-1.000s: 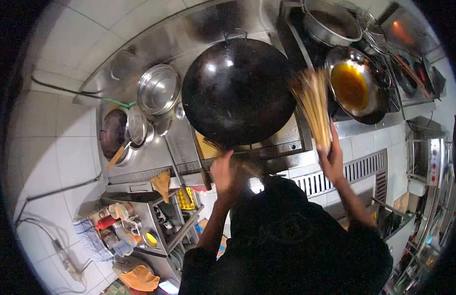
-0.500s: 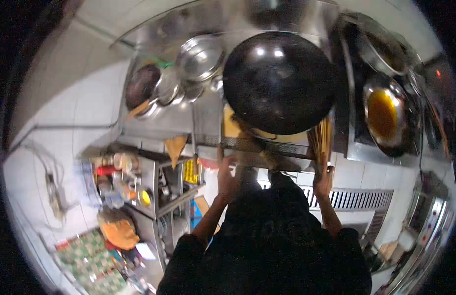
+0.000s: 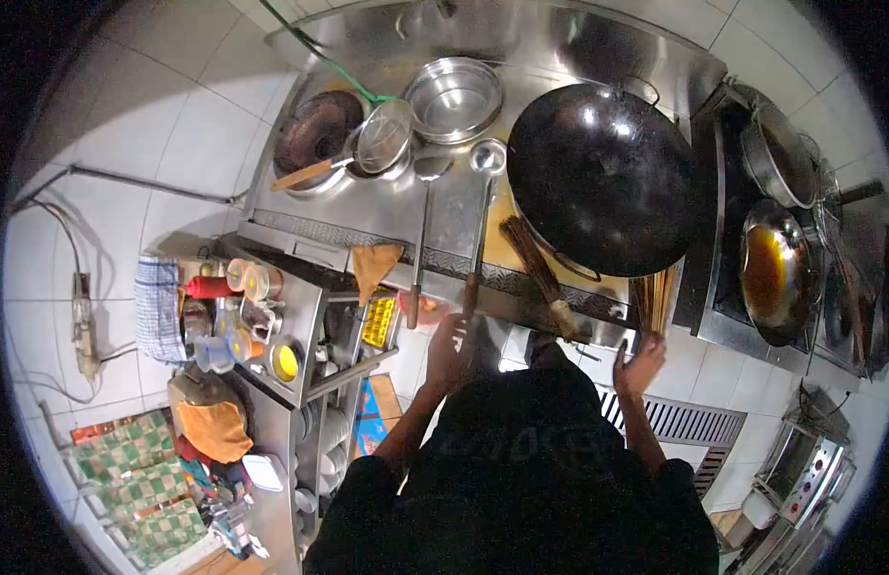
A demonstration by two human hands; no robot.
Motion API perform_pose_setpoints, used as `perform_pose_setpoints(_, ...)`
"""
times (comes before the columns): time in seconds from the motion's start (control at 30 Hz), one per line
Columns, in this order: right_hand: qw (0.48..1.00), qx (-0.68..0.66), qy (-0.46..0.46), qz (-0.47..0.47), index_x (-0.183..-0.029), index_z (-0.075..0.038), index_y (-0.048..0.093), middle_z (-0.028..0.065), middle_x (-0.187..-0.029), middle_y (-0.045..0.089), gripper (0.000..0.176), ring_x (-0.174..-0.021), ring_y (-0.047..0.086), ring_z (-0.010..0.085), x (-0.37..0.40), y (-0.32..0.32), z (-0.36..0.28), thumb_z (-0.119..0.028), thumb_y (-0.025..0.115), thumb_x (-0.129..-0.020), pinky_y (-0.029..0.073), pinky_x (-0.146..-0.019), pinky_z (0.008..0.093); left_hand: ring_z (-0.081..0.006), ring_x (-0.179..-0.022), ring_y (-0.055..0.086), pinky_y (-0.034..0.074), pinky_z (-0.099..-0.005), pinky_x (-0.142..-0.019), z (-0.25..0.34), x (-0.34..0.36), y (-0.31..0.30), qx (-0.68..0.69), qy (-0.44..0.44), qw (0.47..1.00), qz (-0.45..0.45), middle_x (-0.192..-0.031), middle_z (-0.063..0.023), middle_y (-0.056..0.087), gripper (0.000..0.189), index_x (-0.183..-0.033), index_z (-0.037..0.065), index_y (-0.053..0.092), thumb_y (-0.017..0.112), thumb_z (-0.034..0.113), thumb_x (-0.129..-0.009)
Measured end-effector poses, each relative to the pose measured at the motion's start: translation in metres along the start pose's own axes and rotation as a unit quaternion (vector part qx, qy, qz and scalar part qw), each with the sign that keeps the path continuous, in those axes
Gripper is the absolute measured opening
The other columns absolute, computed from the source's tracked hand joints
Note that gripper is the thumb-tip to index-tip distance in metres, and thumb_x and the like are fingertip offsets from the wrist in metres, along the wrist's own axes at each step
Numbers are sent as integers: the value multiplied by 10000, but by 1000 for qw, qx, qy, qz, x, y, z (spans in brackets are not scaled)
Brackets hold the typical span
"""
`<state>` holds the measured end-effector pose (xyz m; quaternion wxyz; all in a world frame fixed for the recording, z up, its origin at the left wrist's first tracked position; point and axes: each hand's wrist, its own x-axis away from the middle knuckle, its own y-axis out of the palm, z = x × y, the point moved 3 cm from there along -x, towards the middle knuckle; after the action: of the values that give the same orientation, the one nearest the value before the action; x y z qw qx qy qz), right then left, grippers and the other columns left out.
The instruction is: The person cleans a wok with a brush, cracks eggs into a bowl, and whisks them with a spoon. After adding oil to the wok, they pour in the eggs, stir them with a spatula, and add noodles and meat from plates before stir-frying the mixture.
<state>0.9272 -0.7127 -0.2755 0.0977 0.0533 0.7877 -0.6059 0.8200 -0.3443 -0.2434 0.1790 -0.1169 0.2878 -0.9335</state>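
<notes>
Leftmost, condiment containers crowd a side cart, a red bottle (image 3: 213, 287) among them. Then comes an orange cloth (image 3: 376, 268) at the front edge of the steel table (image 3: 344, 216), with a wooden-handled mesh strainer (image 3: 382, 139) behind it. The left hand (image 3: 449, 347) is at the lower end of the wooden handle of a long ladle (image 3: 488, 156); I cannot tell whether its fingers close on it. A darker stick brush (image 3: 531, 254) lies slanted beside the black wok (image 3: 603, 177), its bound end toward the person. Just past it, the right hand (image 3: 641, 362) is at the lower end of a pale bamboo brush (image 3: 653, 299) — thumb and fingers spread apart — and the brush stands by the wok's near right rim. Farthest right, a steel pan (image 3: 782, 297) holds amber liquid.
</notes>
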Motion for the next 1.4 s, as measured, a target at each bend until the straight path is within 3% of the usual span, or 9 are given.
perform_pose_setpoints(0.33,955,-44,-111,-273,-1470,-56,198,234,-1130,551,819,-939,621,420,-17,69,-123,-279,652,-825,532,-747,493,-221,-774,628,523,-351,-655,-43,-13,-52,30,64,997,42,-944,-112,624,328,-1157,40,539,635,23,-844)
perform_pose_setpoints(0.5,961,-122,-28,-247,-1416,-79,350,286,-1048,629,664,-835,634,463,38,-4,-83,-228,626,-831,522,-698,527,-212,-807,634,522,-333,-680,-67,-14,-75,65,35,997,31,-918,-105,637,270,-1133,29,538,613,45,-874)
perform_pose_setpoints(0.77,921,-378,96,-13,-1381,-84,410,-41,-746,489,504,-565,447,70,101,-111,22,-300,565,-954,361,-472,244,-208,-842,640,521,-321,-723,-91,-30,-74,111,-30,993,29,-899,-104,643,208,-1085,26,557,624,65,-893)
perform_pose_setpoints(0.9,898,-400,174,-61,-1379,-21,441,-26,-710,505,472,-593,446,45,8,-187,17,-230,548,-970,375,-506,225,-316,-952,613,485,-393,-836,-16,-49,-61,7,153,988,-23,-1023,-126,634,280,-1079,56,598,690,63,-815)
perform_pose_setpoints(1.1,931,-209,-90,-286,-1436,-123,421,84,-1082,695,541,-944,655,194,-174,-184,-86,-314,573,-953,507,-846,326,-366,-1154,512,420,-459,-980,148,-70,41,24,355,915,-187,-1199,-186,556,368,-1173,17,566,645,201,-864)
perform_pose_setpoints(1.17,867,-206,-383,-244,-1404,-120,478,84,-953,690,511,-537,566,114,-215,-104,-75,-328,581,-949,500,-524,267,-367,-1105,524,402,-480,-997,174,-82,77,-82,422,894,-125,-1149,-226,543,379,-1138,-60,540,652,154,-846)
perform_pose_setpoints(1.23,808,-18,-160,-567,-1370,-121,514,122,-1034,693,481,-657,673,190,-254,-89,-92,-319,586,-938,548,-591,314,-379,-1105,520,402,-480,-990,186,-92,106,-98,391,908,-114,-1161,-227,539,370,-1143,-61,531,605,188,-880)
perform_pose_setpoints(1.3,919,295,-155,-213,-1247,-214,610,183,-1026,688,324,-947,673,318,-322,79,31,-305,538,-944,548,-803,432,-390,-1106,516,401,-479,-983,186,-88,128,-111,348,923,-120,-1172,-229,535,370,-1148,-62,522,559,222,-913)
perform_pose_setpoints(1.4,980,45,-138,-137,-1153,-95,664,253,-882,667,309,-807,653,416,-321,-51,-60,-286,562,-931,540,-650,465,-338,-1041,517,404,-462,-943,175,-96,148,-168,290,930,-149,-1066,-195,529,342,-1140,-56,497,576,166,-892)
